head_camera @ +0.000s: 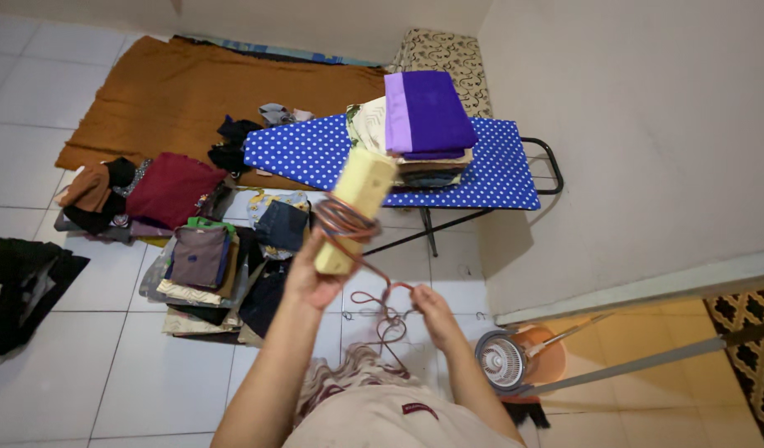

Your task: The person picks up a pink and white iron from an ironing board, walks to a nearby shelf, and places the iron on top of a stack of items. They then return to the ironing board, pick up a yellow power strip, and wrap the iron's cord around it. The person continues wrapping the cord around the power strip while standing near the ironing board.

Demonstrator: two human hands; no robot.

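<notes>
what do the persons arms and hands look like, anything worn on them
Both arms are bare from the lower edge of the picture up to the fingers, with no sleeves in view. The left hand and the right hand wear no gloves. No watch, bracelet or ring can be made out on either. No markings show.

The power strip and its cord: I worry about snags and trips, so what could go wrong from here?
1. The left hand grips only the low end of the pale power strip; it might tip or slip.
2. The reddish cord dangles in loose loops below the right hand, so it may tangle or catch a foot.
3. The small fan on the floor sits close by; slack cord might snag it.
</notes>
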